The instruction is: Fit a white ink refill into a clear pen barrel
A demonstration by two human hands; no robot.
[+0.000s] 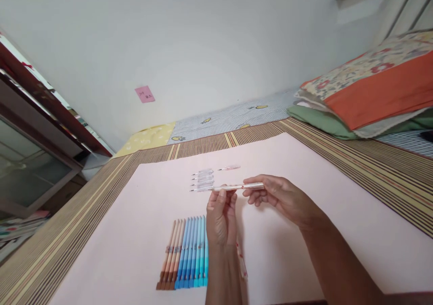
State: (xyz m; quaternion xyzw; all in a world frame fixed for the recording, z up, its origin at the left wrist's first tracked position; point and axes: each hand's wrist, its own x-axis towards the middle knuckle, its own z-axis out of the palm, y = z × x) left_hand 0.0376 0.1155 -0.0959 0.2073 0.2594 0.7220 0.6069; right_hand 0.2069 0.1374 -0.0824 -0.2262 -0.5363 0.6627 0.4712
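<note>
A slim white pen (238, 187) with small red marks lies level between my two hands. My left hand (221, 214) pinches its left part between thumb and fingers. At the other end, the fingers of my right hand (279, 196) are closed around the pen's clear-looking tip section. Just beyond my left hand lie several short clear pieces with dark points (203, 178), stacked in a row. A similar pinkish piece (230, 167) sits apart from them. Another white pen with red marks (241, 262) is partly hidden by my left forearm.
Brown, blue and turquoise pens (186, 253) lie side by side near my left forearm. Everything rests on a large pale pink sheet (118, 233) over a striped mat (338, 169). Folded bedding (379, 88) is piled at right; a wall (216, 48) rises behind.
</note>
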